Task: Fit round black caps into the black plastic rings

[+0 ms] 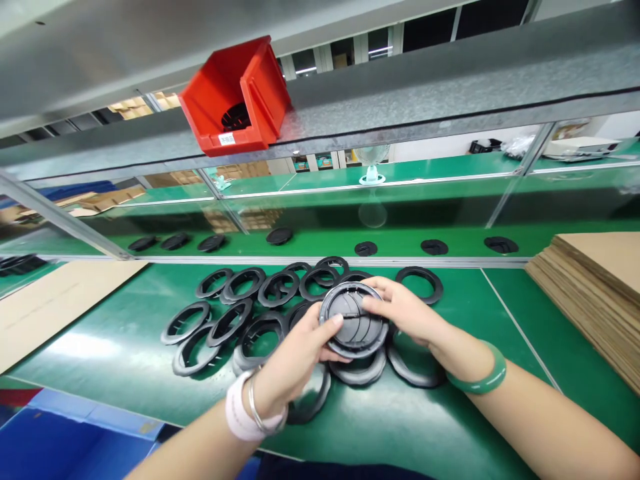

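Green bench (125, 347) – both hands (350, 333) gripping round black vent (354, 320) above loose rings (240, 313).

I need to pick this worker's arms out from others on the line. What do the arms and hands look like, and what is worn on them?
Both forearms are bare, with no sleeves or gloves. The left hand has a wide pale pink band at the wrist and a thin silver bangle next to it. The right hand has a smooth green bangle at the wrist. No rings are visible.
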`<state>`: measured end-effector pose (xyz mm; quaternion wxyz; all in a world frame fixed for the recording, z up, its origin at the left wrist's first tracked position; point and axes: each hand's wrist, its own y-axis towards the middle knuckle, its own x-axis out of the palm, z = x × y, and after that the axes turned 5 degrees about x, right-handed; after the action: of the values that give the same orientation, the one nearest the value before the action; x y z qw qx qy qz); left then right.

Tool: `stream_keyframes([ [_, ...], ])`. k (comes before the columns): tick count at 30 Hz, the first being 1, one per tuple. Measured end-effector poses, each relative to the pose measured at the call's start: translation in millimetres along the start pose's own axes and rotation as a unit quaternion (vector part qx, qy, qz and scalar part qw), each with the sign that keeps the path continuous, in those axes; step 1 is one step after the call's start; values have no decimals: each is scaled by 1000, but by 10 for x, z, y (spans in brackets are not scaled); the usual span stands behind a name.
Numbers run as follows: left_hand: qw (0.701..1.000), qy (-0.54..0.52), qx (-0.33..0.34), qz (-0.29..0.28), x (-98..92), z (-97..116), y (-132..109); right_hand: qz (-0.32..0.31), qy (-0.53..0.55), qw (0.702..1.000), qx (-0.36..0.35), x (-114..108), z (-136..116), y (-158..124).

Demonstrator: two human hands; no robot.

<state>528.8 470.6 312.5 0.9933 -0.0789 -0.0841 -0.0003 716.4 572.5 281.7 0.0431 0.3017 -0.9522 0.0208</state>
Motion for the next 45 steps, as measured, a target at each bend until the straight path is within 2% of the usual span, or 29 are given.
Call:
stream_keyframes([
  [2, 998, -26, -30, -45, -94, 224, 200, 42, 45, 998, 26, -246, -40, 107],
  [4, 999, 22, 0, -49, -233, 427, 505, 120, 60, 990, 32, -474, -60, 194],
  [6, 984, 171, 51, -13, -393, 580, 917, 178, 53, 982, 23, -642, -59, 252],
  [7, 952, 294, 82, 28, -472, 636, 1150, 192, 46, 980, 22, -697, -52, 272],
  [10, 896, 417, 108, 104, -677, 718, 1863, 192, 22, 981, 33, -753, -15, 307],
  [13, 830, 527, 126, 133, -827, 687, 2437, 176, -5, 983, 49, -733, 28, 326],
  [16, 772, 613, 132, 101, -922, 545, 2801, 162, -24, 985, 55, -730, 66, 336],
  [19, 733, 669, 121, 41, -988, 353, 3001, 159, -39, 985, 59, -752, 98, 342],
  [22, 707, 699, 108, -25, -1051, 258, 3064, 156, -39, 985, 64, -760, 125, 351],
  [25, 692, 706, 130, -75, -1094, 347, 2915, 146, -37, 986, 67, -738, 142, 359],
  [27, 690, 698, 164, -104, -1087, 465, 2641, 142, -45, 986, 68, -714, 145, 359],
  [29, 691, 682, 200, -135, -1053, 563, 2218, 140, -56, 986, 67, -693, 148, 351],
  [31, 692, 662, 230, -174, -1020, 593, 1696, 138, -66, 986, 64, -683, 159, 335],
  [32, 692, 648, 249, -198, -1016, 574, 1422, 137, -72, 986, 63, -685, 170, 326],
  [34, 681, 604, 333, -245, -1050, 470, 901, 135, -92, 985, 61, -707, 198, 317],
  [35, 680, 595, 357, -236, -1087, 390, 670, 134, -105, 984, 59, -725, 211, 326],
  [37, 689, 585, 388, -182, -1176, 193, 294, 135, -140, 979, 57, -767, 225, 394],
  [39, 703, 582, 391, -123, -1239, -12, 39, 136, -200, 969, 54, -796, 214, 556],
  [42, 715, 586, 372, -81, -1212, -249, -156, 141, -379, 913, 45, -783, 174, 982],
  [43, 717, 586, 368, -80, -1176, -300, -184, 142, -437, 887, 39, -765, 169, 1157],
  [45, 719, 585, 365, -84, -1097, -364, -203, 140, -493, 859, 28, -720, 188, 1518],
])
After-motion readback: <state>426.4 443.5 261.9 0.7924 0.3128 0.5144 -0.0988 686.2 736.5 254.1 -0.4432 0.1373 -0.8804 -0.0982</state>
